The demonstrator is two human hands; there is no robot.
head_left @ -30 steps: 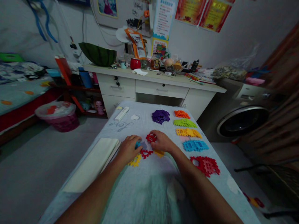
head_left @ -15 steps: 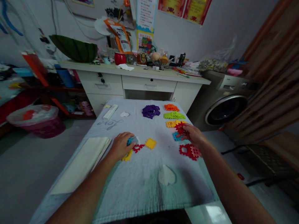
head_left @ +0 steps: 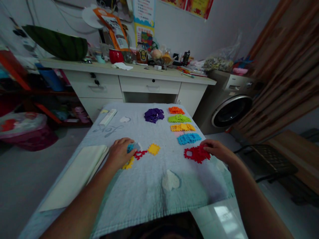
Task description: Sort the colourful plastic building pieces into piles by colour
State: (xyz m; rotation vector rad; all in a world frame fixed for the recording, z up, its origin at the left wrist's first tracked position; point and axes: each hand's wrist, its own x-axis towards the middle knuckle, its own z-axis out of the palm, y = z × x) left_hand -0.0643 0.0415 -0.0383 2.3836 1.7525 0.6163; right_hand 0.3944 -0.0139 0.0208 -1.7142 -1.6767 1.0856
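Note:
My left hand [head_left: 119,153] rests on the cloth-covered table, its fingers curled around a blue interlocking plastic tile [head_left: 130,147]. Beside that hand lie a yellow tile [head_left: 128,163] and a red tile with an open middle [head_left: 140,154]. A solid yellow tile [head_left: 154,149] sits a little further right. At the table's right side my right hand [head_left: 217,150] pinches a red tile [head_left: 205,151] over the red group [head_left: 194,154]. Beyond it, blue [head_left: 188,138], yellow [head_left: 181,127], green [head_left: 178,118] and orange [head_left: 176,110] groups form a column.
A purple tile pile [head_left: 154,115] lies toward the far edge. Folded cream cloth or paper [head_left: 74,179] and a long white box [head_left: 108,117] are at the left. Behind the table stands a white desk [head_left: 149,84] with clutter; a washing machine [head_left: 229,106] is at right.
My right hand has brought the red tile from over the blue group toward me onto the red group. My left hand stays by the blue tile. The view has shifted somewhat.

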